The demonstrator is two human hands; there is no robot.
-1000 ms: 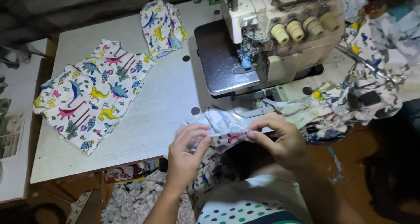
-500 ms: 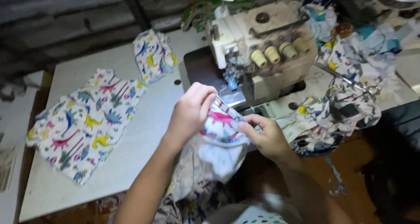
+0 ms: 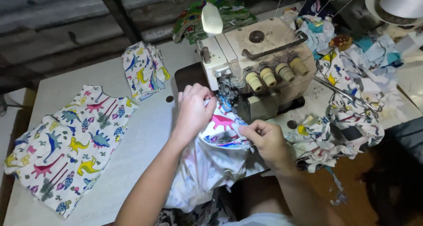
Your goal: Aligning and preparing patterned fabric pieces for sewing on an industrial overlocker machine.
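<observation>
On the pale bench point(image 3: 132, 164), a dinosaur-print cloth piece point(image 3: 66, 146) lies flat at the left, and a smaller folded piece point(image 3: 144, 69) sits near the far edge. A heap of printed scraps point(image 3: 348, 107) fills the right side, with scissors point(image 3: 348, 95) on top. Green fabric point(image 3: 220, 15) lies behind.

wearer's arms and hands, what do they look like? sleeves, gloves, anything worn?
Both bare: no gloves on the left hand or the right hand, and no rings, watch or bands show. Both forearms are uncovered down to the frame's bottom edge, so no sleeve is in view. Fingernails look short and unpainted.
</observation>
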